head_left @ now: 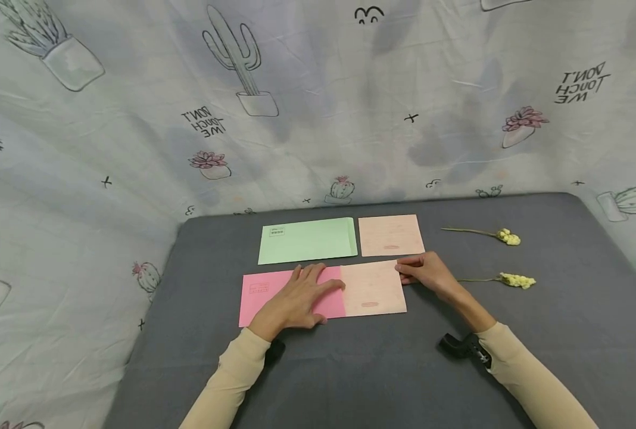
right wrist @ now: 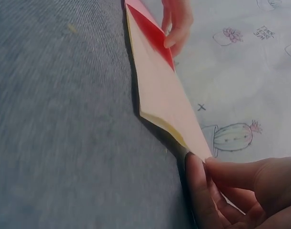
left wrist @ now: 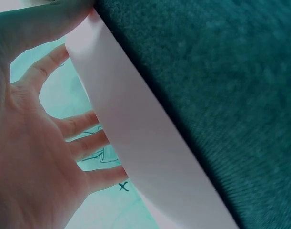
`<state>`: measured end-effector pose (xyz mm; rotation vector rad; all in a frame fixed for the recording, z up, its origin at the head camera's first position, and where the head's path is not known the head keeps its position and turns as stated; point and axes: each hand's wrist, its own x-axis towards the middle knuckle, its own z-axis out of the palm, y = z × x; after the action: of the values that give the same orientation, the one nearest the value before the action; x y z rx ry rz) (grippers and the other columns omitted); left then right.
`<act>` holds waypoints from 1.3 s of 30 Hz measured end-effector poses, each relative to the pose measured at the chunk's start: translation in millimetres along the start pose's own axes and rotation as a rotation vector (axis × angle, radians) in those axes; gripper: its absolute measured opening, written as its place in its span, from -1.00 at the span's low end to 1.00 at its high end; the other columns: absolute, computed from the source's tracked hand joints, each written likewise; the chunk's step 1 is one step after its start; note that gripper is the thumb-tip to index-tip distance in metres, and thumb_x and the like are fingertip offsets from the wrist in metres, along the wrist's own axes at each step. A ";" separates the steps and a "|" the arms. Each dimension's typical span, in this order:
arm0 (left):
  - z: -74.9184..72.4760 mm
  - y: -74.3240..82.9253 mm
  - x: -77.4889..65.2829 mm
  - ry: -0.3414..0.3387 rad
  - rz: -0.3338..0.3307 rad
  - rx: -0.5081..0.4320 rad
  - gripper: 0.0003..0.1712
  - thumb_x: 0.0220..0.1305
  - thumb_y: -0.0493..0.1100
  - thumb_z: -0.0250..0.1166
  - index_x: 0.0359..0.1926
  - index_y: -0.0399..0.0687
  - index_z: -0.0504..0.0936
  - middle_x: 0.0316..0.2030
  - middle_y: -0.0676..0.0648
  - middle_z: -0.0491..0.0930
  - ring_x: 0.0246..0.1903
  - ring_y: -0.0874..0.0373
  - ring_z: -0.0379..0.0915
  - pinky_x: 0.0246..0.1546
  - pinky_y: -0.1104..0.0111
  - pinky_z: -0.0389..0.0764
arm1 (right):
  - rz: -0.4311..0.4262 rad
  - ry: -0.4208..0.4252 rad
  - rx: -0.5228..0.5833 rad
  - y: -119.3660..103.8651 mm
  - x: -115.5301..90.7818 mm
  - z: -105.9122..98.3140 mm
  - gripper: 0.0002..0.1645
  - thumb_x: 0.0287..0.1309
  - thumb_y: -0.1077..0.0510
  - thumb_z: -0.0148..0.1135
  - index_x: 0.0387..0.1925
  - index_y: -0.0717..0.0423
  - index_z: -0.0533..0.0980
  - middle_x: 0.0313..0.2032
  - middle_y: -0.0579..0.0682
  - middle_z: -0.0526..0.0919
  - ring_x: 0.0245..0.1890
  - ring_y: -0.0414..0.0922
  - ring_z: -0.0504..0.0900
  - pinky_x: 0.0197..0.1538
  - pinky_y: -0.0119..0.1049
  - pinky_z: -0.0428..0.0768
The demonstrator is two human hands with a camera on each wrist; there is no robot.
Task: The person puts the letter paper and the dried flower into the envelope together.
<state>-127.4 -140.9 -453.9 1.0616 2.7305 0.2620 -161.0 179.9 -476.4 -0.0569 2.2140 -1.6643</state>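
A pink envelope [head_left: 275, 286] lies across the front of the grey table, its printed side up. My left hand [head_left: 295, 296] holds it across its width, thumb at the near edge and spread fingers toward the far edge. In the right wrist view the envelope's red mouth [right wrist: 147, 28] gapes beside the left fingertips. A peach card [head_left: 374, 289] reaches into that mouth, most of it outside; its yellow edge shows in the right wrist view. My right hand [head_left: 427, 273] pinches the card's far right corner between thumb and fingers.
Behind lie a pale green envelope [head_left: 307, 241] and a second peach card [head_left: 392, 235]. Two yellow flower stems [head_left: 508, 237] lie at the right, the nearer one [head_left: 517, 280] partly behind the right hand. A cactus-printed cloth [head_left: 318, 119] hangs behind the table.
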 end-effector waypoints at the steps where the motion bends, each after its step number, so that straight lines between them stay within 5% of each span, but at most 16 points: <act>1: 0.1 0.5 0.4 0.000 0.002 -0.001 -0.18 0.02 0.07 0.48 0.32 0.33 0.36 0.34 -0.20 0.20 0.39 -0.08 0.06 0.37 -0.18 0.02 | -0.002 0.009 0.002 -0.3 0.2 1.0 -0.56 0.32 0.27 0.19 0.09 0.56 0.46 -0.17 0.31 0.69 -0.38 -0.24 0.72 -0.24 -0.32 0.69; 20: 1.5 1.9 1.1 0.003 -0.003 0.008 -0.17 0.01 0.07 0.49 0.32 0.32 0.36 0.35 -0.20 0.20 0.39 -0.06 0.06 0.37 -0.16 0.04 | -0.068 0.108 -0.039 -2.1 -11.8 13.7 -0.62 0.19 0.41 0.26 0.03 0.53 0.49 -0.29 0.26 0.64 -0.43 -0.16 0.68 -0.34 -0.30 0.70; 31: 2.0 1.4 0.7 0.016 -0.007 0.010 -0.17 0.00 0.05 0.50 0.31 0.32 0.36 0.34 -0.18 0.22 0.38 -0.06 0.08 0.38 -0.13 0.05 | -0.167 0.069 -0.263 -3.0 -24.2 19.1 -0.45 0.18 0.35 0.29 0.18 0.50 0.41 -0.23 0.25 0.65 -0.38 -0.02 0.74 -0.34 -0.28 0.68; 39: 2.4 2.5 1.9 0.018 -0.013 0.002 -0.17 0.00 0.06 0.49 0.32 0.33 0.36 0.35 -0.19 0.21 0.39 -0.07 0.06 0.38 -0.14 0.04 | -0.199 0.152 -0.414 -8.6 -27.1 26.4 -0.40 0.09 0.35 0.36 0.18 0.45 0.43 -0.24 0.21 0.65 -0.47 -0.07 0.69 -0.49 -0.30 0.55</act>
<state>-126.6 -137.6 -455.8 1.0465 2.7534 0.2687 -129.1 159.7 -467.3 -0.2742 2.7150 -1.3093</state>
